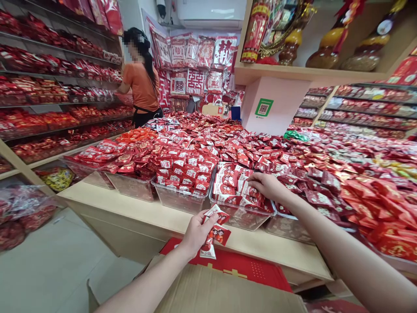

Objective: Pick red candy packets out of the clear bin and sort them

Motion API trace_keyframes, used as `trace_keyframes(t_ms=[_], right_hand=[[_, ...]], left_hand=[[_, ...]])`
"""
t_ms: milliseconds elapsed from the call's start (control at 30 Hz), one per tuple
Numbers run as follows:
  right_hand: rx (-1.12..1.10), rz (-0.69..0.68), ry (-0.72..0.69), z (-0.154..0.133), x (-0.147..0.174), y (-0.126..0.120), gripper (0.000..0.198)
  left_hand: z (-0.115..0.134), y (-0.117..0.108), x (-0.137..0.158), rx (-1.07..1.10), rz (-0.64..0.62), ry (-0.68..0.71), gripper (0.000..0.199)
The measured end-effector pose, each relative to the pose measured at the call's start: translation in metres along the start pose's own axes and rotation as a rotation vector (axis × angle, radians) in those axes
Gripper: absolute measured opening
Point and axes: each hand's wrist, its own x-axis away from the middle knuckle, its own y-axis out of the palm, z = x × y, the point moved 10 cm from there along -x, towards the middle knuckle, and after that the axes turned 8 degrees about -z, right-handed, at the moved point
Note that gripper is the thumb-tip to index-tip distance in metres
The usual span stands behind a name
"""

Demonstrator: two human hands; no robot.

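Note:
My left hand is closed around several small red-and-white candy packets, fanned out in front of the counter's edge. They carry a printed picture of two figures. My right hand reaches over a clear plastic bin filled with rows of matching packets. Its fingers are bent down onto a packet at the bin's right side, and the thumb is mostly hidden. To the left stands another clear bin of neatly stacked red packets.
A light wooden counter carries many more heaped packets. Below it an open cardboard box and a red box stand close in front of me. Shelves line the left wall, where a person in orange stands. A cabinet overhangs the right.

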Motion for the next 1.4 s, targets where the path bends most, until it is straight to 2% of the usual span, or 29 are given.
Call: trace_keyframes(t_ms=[67,200,367,567,667,800,967,1100,1267,1400], right_hand=[[0.012,0.044,-0.013,-0.004,-0.008,-0.006,0.019],[0.026,0.032,-0.083,-0.013,-0.021,-0.001,0.018],[0.053,0.030,-0.107,-0.013,-0.015,0.003,0.021],[0.135,0.057,-0.002,0.014,-0.017,-0.007,0.026],[0.176,0.003,0.037,0.024,-0.026,-0.002,0.022],[0.208,-0.070,0.031,0.026,-0.037,0.004,0.019],[0.217,-0.123,0.038,0.027,-0.051,-0.003,0.022],[0.222,-0.187,0.032,0.025,-0.059,0.003,0.013],[0.266,-0.087,0.084,0.025,-0.063,-0.004,0.017],[0.273,-0.078,0.096,0.025,-0.063,-0.004,0.017]], left_hand=[[0.000,0.001,0.000,-0.003,-0.003,0.003,0.036],[0.000,0.000,0.001,-0.021,0.007,-0.034,0.037],[0.003,0.000,0.000,-0.040,0.007,-0.040,0.036],[-0.003,0.002,-0.003,-0.049,-0.017,-0.022,0.037],[-0.003,0.002,-0.003,-0.067,-0.019,-0.014,0.037],[-0.002,0.001,-0.001,-0.081,-0.017,-0.031,0.039],[-0.005,0.003,-0.001,-0.094,-0.030,-0.038,0.043],[-0.006,0.003,-0.002,-0.109,-0.036,-0.030,0.042],[-0.004,0.002,-0.002,-0.100,-0.016,-0.050,0.043],[-0.004,0.002,-0.002,-0.114,-0.025,-0.035,0.043]])
